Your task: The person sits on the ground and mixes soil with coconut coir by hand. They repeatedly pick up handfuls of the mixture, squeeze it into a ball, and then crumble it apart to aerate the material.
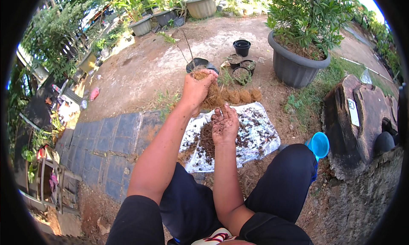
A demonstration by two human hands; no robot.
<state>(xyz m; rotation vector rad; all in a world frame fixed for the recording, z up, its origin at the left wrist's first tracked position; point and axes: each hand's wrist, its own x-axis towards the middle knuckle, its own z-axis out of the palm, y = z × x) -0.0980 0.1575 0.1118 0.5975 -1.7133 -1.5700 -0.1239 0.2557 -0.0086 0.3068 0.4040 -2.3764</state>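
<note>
My left hand (198,88) grips a clump of brown coconut fibre (201,75), whose strands show at the top of the fist. More fibre hangs or lies just below it; where the held clump ends I cannot tell. My right hand (225,123) is turned palm up, fingers apart, with dark soil stuck to the palm and fingertips. Beneath it a white plastic sheet or sack (268,138) is spread on the ground. A heap of dark fibrous soil (207,139) and scattered crumbs cover much of it. Behind the sheet, several round fibre balls (245,96) sit in a row.
Beyond the balls stand small black pots (242,48), some filled with soil, and a black pot with bare stems (191,53). At right are a large potted shrub (297,69), a blue dipper (319,144) by my knee and a carved block (348,117). Dark paving tiles (105,142) lie left.
</note>
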